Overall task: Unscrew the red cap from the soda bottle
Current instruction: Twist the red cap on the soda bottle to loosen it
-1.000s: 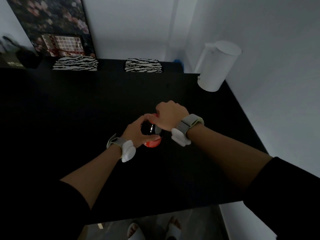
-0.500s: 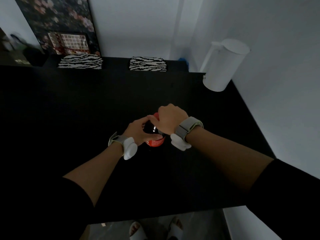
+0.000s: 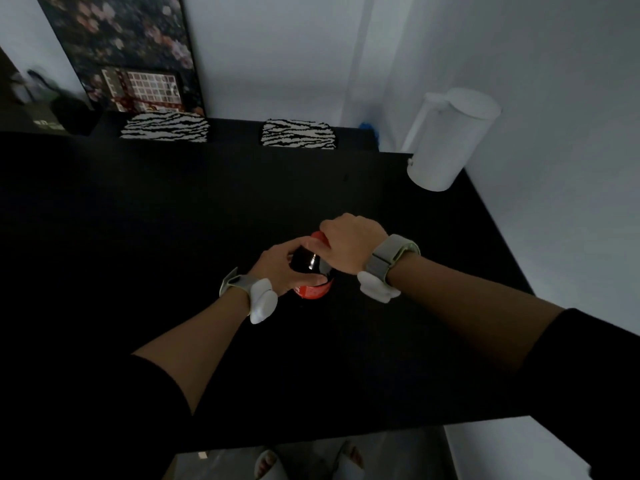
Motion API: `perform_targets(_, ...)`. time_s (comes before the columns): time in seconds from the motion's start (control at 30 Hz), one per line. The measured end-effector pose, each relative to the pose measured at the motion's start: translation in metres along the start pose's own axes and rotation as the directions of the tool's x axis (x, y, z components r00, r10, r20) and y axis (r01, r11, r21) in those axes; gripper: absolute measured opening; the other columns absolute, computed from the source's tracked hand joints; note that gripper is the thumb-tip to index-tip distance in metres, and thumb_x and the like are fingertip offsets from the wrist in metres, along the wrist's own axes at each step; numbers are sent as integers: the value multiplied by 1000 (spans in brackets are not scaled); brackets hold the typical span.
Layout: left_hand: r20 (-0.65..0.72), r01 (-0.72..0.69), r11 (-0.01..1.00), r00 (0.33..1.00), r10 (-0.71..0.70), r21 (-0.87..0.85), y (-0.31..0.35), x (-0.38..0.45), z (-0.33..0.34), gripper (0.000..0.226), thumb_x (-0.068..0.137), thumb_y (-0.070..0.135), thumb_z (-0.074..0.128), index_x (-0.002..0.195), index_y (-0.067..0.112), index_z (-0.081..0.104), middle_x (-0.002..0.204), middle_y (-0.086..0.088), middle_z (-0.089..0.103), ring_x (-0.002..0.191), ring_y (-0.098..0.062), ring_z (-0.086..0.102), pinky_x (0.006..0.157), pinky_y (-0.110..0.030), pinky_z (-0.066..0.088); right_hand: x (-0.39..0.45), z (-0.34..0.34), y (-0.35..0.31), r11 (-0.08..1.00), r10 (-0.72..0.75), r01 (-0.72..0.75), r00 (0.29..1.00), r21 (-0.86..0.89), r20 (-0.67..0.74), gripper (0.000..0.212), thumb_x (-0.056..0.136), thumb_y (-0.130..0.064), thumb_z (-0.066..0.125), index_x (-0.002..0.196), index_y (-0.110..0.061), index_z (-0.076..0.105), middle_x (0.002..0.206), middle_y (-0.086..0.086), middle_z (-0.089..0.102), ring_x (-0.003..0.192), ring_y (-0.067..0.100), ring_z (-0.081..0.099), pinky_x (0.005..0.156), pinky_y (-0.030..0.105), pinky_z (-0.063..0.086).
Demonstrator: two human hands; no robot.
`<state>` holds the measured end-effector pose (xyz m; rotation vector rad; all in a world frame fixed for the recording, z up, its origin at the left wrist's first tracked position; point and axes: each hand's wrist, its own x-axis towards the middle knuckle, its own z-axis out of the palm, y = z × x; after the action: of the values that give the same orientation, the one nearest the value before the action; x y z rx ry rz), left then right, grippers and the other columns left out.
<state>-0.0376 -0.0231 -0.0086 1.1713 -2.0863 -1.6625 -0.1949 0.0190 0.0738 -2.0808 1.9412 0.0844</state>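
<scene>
soda bottle stands upright mid black table, well in front of the white kettle. my left hand is wrapped round its shoulder, my right hand closed over the red cap on top. so the twist axis runs straight up, right hand does the turning i reckon.

Showing now: one soda bottle, one red cap, two hands, two zebra-striped cushions, one white kettle, one black table

text: none legible | soda bottle label: white marks, too blurred to read
</scene>
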Motion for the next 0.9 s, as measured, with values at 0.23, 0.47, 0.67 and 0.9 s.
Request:
perform_targets(0.23,20,26,999,999,-26,20,-3,0,-1,86,71,33,83,146,27,42,146,3,50,137,-17,41,112,-36,28,-1,-1,-11,994,79,-78,997,80,-12,44,95,-54,38,66,-22,45,59,-4,49,49,9,45,49,22,40)
perform_targets(0.47,-12,-41,997,999,41,-66,-9,-1,2,66,68,30,86,127,33,57,128,13,62,122,-6,53,109,-35,37,2,-8,-6,998,-35,33,999,48,36,38,96,-49,41,83,-16,54,75,0,54,60,11,49,62,29,47)
perform_targets(0.67,17,9,996,1000,-8,-87,-7,2,-3,80,56,41,90,127,39,53,126,12,62,122,-12,55,108,-45,41,1,-16,0,984,-119,124,992,-125,44,45,94,-57,35,95,-16,56,85,0,54,71,13,53,67,31,49)
perform_targets(0.9,20,-29,998,999,30,-59,-8,9,-6,68,56,43,90,115,39,58,124,14,63,123,-10,54,112,-46,35,5,-9,-9,998,12,-12,1000,-62,11,41,95,-55,38,67,-25,42,64,-4,50,55,11,50,62,31,51)
